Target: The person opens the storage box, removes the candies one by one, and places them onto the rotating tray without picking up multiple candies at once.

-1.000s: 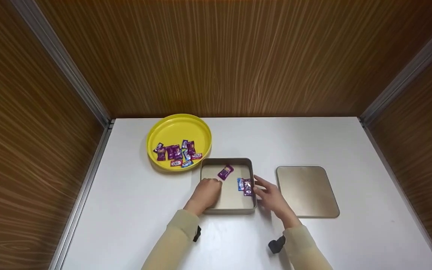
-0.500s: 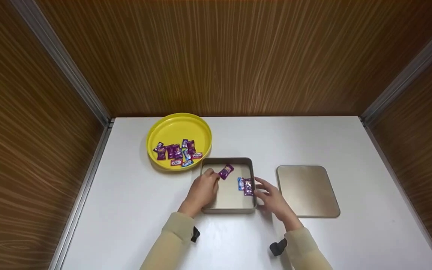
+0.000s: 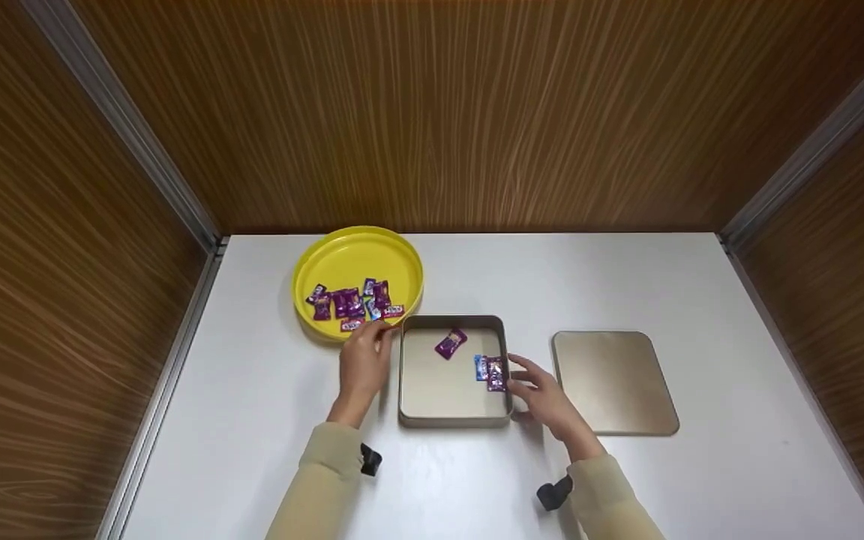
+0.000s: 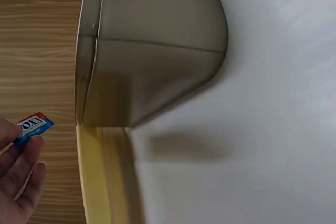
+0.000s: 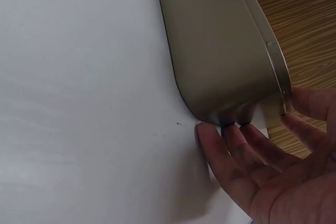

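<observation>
My left hand is over the front right rim of the yellow round tray. Between thumb and fingers it pinches a small blue-and-red wrapped candy, plain in the left wrist view. Just right of the tray stands an uncovered square metal tin. Inside lie a purple wrapped candy near the back and, by the right wall, a blue candy beside another purple one. With extended fingers, my right hand touches the tin's right outer wall; its fingertips meet the wall in the right wrist view.
Several purple, blue and pink wrapped candies lie in the tray's front half. A flat square metal lid rests on the white table, right of the tin. Wood-grain panels rise behind and at both sides.
My left hand has moved out of the tin, leftward to the tray's front rim, and now pinches a blue-and-red candy. The right hand has stayed at the tin's right side.
</observation>
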Available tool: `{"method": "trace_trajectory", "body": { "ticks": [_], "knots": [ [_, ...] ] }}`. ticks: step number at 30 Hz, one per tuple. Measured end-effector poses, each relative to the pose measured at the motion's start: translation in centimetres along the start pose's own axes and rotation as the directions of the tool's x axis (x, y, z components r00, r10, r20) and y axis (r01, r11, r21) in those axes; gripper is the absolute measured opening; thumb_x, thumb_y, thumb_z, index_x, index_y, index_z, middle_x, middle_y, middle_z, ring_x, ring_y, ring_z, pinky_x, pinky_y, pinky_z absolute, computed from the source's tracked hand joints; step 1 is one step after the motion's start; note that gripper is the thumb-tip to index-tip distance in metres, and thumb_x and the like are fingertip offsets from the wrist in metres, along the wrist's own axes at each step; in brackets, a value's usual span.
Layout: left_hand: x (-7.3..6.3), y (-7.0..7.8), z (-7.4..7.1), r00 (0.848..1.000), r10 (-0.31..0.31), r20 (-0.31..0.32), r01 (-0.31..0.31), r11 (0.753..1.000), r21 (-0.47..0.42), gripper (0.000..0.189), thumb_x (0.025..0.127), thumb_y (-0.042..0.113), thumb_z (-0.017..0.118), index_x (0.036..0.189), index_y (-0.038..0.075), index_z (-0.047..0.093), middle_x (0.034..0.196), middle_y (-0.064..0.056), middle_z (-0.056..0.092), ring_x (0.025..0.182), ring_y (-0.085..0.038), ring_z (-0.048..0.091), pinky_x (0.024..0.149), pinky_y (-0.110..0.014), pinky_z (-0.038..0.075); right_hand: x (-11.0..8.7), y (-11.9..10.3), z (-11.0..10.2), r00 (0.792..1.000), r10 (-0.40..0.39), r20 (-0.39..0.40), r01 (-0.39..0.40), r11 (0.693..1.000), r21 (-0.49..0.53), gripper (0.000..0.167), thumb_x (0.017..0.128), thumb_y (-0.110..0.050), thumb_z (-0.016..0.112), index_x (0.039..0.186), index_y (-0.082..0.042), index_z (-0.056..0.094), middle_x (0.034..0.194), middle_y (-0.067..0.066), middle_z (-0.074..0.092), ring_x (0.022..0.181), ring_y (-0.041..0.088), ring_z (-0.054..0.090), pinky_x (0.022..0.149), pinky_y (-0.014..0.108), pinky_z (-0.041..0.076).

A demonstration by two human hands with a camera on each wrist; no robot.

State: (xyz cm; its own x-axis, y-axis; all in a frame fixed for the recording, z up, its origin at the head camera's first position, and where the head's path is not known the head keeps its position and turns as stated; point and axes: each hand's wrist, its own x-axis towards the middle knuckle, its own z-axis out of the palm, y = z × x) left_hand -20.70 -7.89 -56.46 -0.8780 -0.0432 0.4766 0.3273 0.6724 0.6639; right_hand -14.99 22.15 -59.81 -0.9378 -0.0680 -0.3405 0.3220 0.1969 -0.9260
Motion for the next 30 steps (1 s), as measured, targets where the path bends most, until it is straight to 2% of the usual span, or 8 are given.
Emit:
{"method": "trace_trajectory", "body": {
  "ticks": [4, 13, 16, 20, 22, 24, 27, 30],
  "knots": [
    [0.5, -1.6, -0.7, 0.995, -0.091, -0.04, 0.088, 0.995, -0.055, 0.005, 0.088, 0.0, 0.069, 0.093, 0.0, 0.071, 0.086, -0.01, 0.067, 0.077, -0.022, 0.063, 0.069, -0.035, 0.054, 0.0, 0.0, -0.1, 1.0, -0.001, 0.001, 0.001, 1.0, -0.004, 0.052, 0.099, -0.01, 0.056, 0.149, -0.015, 0.042, 0.136, 0.024, 0.049, 0.124, 0.045, 0.049, 0.08, 0.051, 0.056],
    [1.0, -3.6, -1.5, 0.969, -0.245, -0.03, 0.239, 0.962, -0.132, 0.008, 0.089, 0.0, 0.067, 0.095, 0.0, 0.072, 0.087, -0.011, 0.069, 0.074, -0.021, 0.063, 0.066, -0.033, 0.052, -0.2, -0.1, -0.1, 1.0, -0.009, -0.013, 0.008, 0.999, -0.053, 0.053, 0.099, -0.012, 0.058, 0.149, -0.015, 0.042, 0.136, 0.025, 0.049, 0.124, 0.046, 0.049, 0.084, 0.053, 0.054],
    [1.2, -4.2, -1.7, 0.95, -0.311, -0.032, 0.301, 0.936, -0.185, 0.007, 0.089, -0.001, 0.068, 0.094, -0.001, 0.072, 0.086, -0.012, 0.07, 0.072, -0.022, 0.065, 0.062, -0.029, 0.052, -0.1, -0.1, 0.0, 1.0, -0.01, -0.013, 0.009, 0.998, -0.056, 0.053, 0.098, -0.013, 0.058, 0.149, -0.014, 0.042, 0.136, 0.026, 0.049, 0.124, 0.046, 0.049, 0.085, 0.054, 0.053],
    [1.4, -5.0, -2.1, 0.904, -0.425, -0.039, 0.405, 0.884, -0.231, 0.007, 0.089, -0.002, 0.068, 0.095, -0.003, 0.07, 0.088, -0.015, 0.069, 0.075, -0.024, 0.067, 0.058, -0.022, 0.05, -0.1, 0.0, 0.0, 1.0, -0.012, -0.006, 0.012, 0.998, -0.054, 0.053, 0.099, -0.013, 0.058, 0.149, -0.014, 0.042, 0.136, 0.026, 0.049, 0.124, 0.046, 0.049, 0.084, 0.053, 0.054],
    [1.4, -5.3, -2.3, 0.883, -0.467, -0.038, 0.448, 0.865, -0.224, 0.007, 0.09, -0.001, 0.067, 0.096, -0.003, 0.07, 0.091, -0.016, 0.068, 0.077, -0.024, 0.066, 0.058, -0.02, 0.05, -0.1, 0.1, 0.0, 1.0, -0.011, -0.003, 0.011, 0.999, -0.048, 0.053, 0.099, -0.013, 0.058, 0.149, -0.014, 0.042, 0.136, 0.026, 0.049, 0.123, 0.046, 0.05, 0.085, 0.053, 0.054],
    [1.6, -5.5, -2.5, 0.872, -0.489, -0.035, 0.474, 0.858, -0.198, 0.008, 0.091, 0.001, 0.066, 0.098, -0.002, 0.07, 0.093, -0.015, 0.068, 0.077, -0.023, 0.065, 0.06, -0.021, 0.05, 0.0, 0.1, 0.0, 1.0, -0.003, -0.005, 0.003, 1.0, -0.03, 0.053, 0.098, -0.013, 0.058, 0.149, -0.016, 0.042, 0.136, 0.024, 0.049, 0.123, 0.044, 0.05, 0.086, 0.054, 0.053],
    [1.7, -5.8, -2.6, 0.864, -0.502, -0.032, 0.493, 0.858, -0.146, 0.011, 0.093, 0.004, 0.065, 0.101, -0.001, 0.07, 0.096, -0.014, 0.068, 0.078, -0.022, 0.063, 0.063, -0.027, 0.052, 0.0, 0.1, 0.0, 1.0, -0.003, -0.005, 0.003, 1.0, -0.011, 0.053, 0.098, -0.012, 0.058, 0.149, -0.015, 0.042, 0.136, 0.024, 0.049, 0.123, 0.044, 0.051, 0.086, 0.055, 0.053],
    [1.8, -6.1, -2.7, 0.868, -0.495, -0.046, 0.489, 0.867, -0.097, 0.013, 0.093, 0.005, 0.064, 0.103, -0.001, 0.07, 0.098, -0.016, 0.069, 0.081, -0.025, 0.064, 0.068, -0.034, 0.053, 0.0, 0.2, 0.0, 1.0, -0.006, -0.004, 0.006, 1.0, 0.001, 0.053, 0.098, -0.011, 0.058, 0.148, -0.015, 0.043, 0.136, 0.024, 0.05, 0.122, 0.044, 0.051, 0.086, 0.055, 0.052]
  ]
}}
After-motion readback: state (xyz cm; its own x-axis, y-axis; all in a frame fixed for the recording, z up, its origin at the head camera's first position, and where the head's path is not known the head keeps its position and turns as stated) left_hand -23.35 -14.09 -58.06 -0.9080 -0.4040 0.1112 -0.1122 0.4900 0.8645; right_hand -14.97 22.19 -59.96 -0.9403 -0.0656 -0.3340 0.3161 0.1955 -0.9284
